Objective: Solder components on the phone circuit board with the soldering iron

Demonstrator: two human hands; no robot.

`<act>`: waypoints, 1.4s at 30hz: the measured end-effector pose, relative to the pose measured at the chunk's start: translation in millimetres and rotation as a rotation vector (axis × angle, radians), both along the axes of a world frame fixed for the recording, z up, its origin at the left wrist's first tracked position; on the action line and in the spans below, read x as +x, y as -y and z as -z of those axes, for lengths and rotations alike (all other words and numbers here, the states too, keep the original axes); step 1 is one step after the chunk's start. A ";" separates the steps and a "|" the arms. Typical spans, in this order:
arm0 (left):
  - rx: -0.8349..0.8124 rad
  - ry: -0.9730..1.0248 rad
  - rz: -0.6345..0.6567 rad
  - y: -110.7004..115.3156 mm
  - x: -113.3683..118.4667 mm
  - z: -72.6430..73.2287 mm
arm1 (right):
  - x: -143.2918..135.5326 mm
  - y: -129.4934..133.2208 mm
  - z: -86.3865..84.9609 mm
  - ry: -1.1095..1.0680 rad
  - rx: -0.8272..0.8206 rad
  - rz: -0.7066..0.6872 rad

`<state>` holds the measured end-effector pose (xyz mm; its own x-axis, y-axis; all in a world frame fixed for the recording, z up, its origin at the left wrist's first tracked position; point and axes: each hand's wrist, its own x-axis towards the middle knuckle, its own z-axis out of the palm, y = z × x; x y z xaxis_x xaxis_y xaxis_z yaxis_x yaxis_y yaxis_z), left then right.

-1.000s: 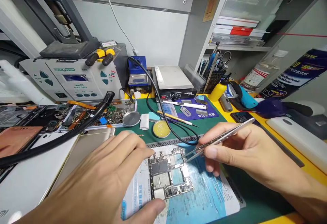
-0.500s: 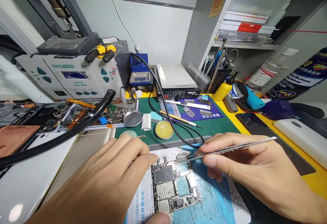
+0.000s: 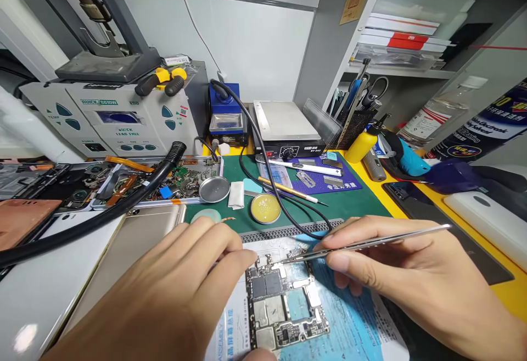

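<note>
A phone circuit board (image 3: pixel 267 284) lies on a blue and white printed sheet (image 3: pixel 349 317) at the lower middle. My left hand (image 3: pixel 181 284) is closed around the board's left side, with a fingertip at its top left corner and the thumb at its lower edge. My right hand (image 3: pixel 382 256) pinches metal tweezers (image 3: pixel 382 240) between thumb and fingers. The tweezers' tips are at the upper part of the board, close to small metal parts. Whether the tips hold anything is too small to tell.
Behind the board are an open tin of yellow paste (image 3: pixel 265 208), a black cable, a brush-like tool and a heating plate (image 3: pixel 286 121). At left stand a hot air station (image 3: pixel 123 119) and a tray of parts (image 3: pixel 181 177). A yellow bottle (image 3: pixel 362 144) and a dark phone are at right.
The view has shifted slightly, and the board appears a little further right and lower. Both hands keep nearly the same pose, with the tweezers' tips still at the board's upper part.
</note>
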<state>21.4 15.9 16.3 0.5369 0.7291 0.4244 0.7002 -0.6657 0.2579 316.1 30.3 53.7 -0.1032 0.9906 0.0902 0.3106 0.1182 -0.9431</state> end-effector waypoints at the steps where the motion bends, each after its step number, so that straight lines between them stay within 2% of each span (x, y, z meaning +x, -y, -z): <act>1: 0.000 0.005 0.000 -0.8 1.7 -1.2 | -0.2 0.0 -0.1 0.007 0.003 -0.001; 6: 0.017 -0.003 -0.007 4.5 -5.4 6.5 | 2.5 -0.8 1.9 0.020 -0.002 0.000; 12: 0.148 -0.084 0.055 5.3 -19.6 19.4 | 5.8 -1.3 0.0 -0.021 -0.076 -0.034; 22: 0.144 -0.050 0.064 6.6 -18.6 16.4 | 3.9 0.0 0.6 -0.105 -0.164 -0.040; 26: 0.093 -0.066 0.048 7.5 -17.5 14.6 | 2.4 0.8 1.5 -0.078 -0.143 -0.021; 31: 0.165 -0.047 0.069 3.9 -18.0 17.5 | 1.8 -1.1 -0.2 -0.070 -0.138 -0.030; 42: 0.141 -0.048 0.062 4.1 -17.5 15.8 | 2.4 -0.1 0.8 -0.065 -0.101 -0.022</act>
<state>3.9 11.8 0.5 0.6008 0.6291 0.4932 0.6661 -0.7351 0.1261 318.5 30.5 53.0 -0.1224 0.9925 -0.0025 0.2467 0.0280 -0.9687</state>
